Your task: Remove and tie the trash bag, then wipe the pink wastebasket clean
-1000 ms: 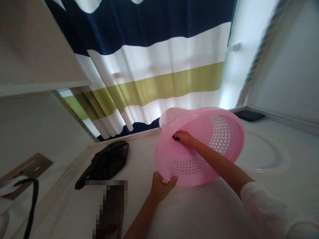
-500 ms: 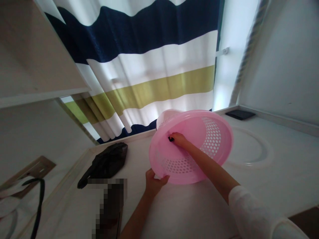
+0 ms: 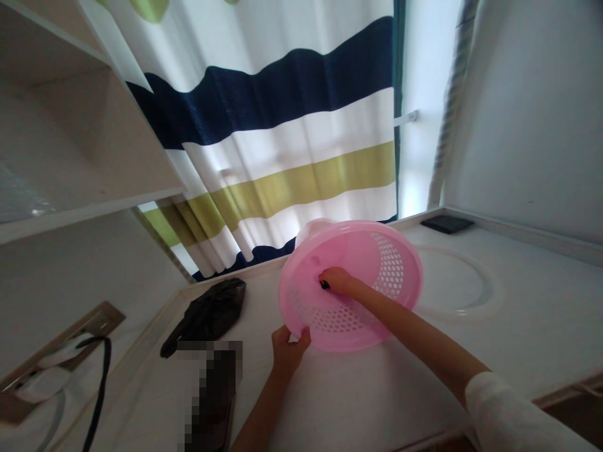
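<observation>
A pink plastic basket (image 3: 362, 245) with rows of holes in its wall is tilted so its mouth faces me. My left hand (image 3: 288, 348) pinches the lower left of its rim between thumb and fingers. Reaching inside the basket is my right hand (image 3: 338, 280), its fingers closed around a small black object (image 3: 325, 285). Most of that object is hidden by the fingers, so I cannot make out its kind. To the right of the basket, a whitish ring (image 3: 490, 282) lies on the white tabletop (image 3: 358, 395).
A crumpled black plastic bag (image 3: 211, 307) lies on the left, with a partly pixelated dark object (image 3: 217, 395) in front of it. Plugs and a black cable (image 3: 101, 383) hang at the wall socket. A flat dark item (image 3: 446, 223) rests in the back right corner. Striped curtains (image 3: 282, 182) hang behind.
My view has tilted up a little. Inside the basket, my right hand has moved slightly lower with the small black object. My left hand keeps its hold on the rim.
</observation>
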The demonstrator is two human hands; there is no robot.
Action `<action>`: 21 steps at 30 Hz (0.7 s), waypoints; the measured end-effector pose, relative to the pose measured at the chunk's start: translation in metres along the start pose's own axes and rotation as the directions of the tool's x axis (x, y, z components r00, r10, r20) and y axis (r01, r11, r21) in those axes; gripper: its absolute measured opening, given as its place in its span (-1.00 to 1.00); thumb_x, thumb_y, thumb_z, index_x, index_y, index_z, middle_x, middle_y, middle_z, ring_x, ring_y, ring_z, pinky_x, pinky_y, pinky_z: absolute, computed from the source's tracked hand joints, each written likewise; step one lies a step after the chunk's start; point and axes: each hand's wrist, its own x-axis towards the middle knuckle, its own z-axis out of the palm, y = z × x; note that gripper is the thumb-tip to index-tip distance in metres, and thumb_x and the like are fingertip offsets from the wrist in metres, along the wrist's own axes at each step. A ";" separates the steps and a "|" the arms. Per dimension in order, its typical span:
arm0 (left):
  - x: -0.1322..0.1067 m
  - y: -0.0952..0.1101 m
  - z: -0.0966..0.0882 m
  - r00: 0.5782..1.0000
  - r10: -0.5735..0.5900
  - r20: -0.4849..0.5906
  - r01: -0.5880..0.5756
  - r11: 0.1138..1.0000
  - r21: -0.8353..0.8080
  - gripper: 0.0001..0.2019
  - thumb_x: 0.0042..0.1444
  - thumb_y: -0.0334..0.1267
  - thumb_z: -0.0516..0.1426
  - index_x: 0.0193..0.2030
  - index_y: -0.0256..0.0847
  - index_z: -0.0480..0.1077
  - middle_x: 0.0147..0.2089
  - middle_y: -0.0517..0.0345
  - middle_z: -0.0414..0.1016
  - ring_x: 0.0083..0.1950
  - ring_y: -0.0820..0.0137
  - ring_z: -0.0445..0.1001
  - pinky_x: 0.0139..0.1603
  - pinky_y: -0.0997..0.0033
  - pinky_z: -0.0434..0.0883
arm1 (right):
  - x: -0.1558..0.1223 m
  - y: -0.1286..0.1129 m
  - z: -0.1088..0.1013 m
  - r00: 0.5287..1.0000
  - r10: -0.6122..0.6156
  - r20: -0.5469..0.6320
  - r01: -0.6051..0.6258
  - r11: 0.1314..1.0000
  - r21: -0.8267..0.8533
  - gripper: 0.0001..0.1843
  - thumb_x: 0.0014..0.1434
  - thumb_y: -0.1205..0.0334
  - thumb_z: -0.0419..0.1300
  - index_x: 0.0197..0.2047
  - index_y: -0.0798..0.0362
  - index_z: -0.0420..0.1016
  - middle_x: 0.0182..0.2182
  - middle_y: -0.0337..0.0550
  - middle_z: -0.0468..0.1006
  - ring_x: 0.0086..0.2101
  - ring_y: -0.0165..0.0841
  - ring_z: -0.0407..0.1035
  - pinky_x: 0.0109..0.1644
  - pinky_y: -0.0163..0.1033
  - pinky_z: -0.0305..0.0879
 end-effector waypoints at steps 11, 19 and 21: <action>-0.005 0.000 -0.001 0.994 -0.110 0.017 0.111 0.989 -0.098 -0.79 -0.13 -0.19 0.13 -0.39 -0.31 0.37 -0.49 0.13 0.43 -0.41 0.38 0.41 -0.38 0.41 0.38 | -0.058 -0.014 -0.016 0.988 -0.141 0.056 0.145 0.986 -0.082 -0.77 -0.05 0.30 0.06 -0.28 0.10 0.43 -0.32 -0.02 0.47 -0.28 -0.27 0.34 -0.25 -0.26 0.16; -0.004 0.019 0.008 0.972 -0.230 -0.041 0.199 0.906 -0.373 -0.25 -0.31 -0.22 0.26 0.06 -0.27 0.03 0.04 -0.14 0.24 0.05 0.23 0.28 0.03 0.19 0.27 | -0.039 -0.035 -0.019 0.988 -0.073 0.137 0.085 0.993 -0.081 -0.70 -0.11 0.36 0.08 -0.23 0.21 0.43 -0.31 0.12 0.46 -0.25 -0.19 0.35 -0.24 -0.21 0.21; -0.002 0.018 0.007 0.959 -0.282 -0.015 0.250 0.874 -0.416 -0.32 -0.26 -0.23 0.24 0.04 -0.28 0.08 0.05 -0.15 0.25 0.06 0.22 0.27 0.06 0.14 0.24 | -0.036 -0.040 -0.018 0.990 -0.065 0.126 0.074 0.995 -0.063 -0.70 -0.09 0.39 0.07 -0.22 0.22 0.41 -0.29 0.13 0.46 -0.24 -0.18 0.34 -0.23 -0.19 0.21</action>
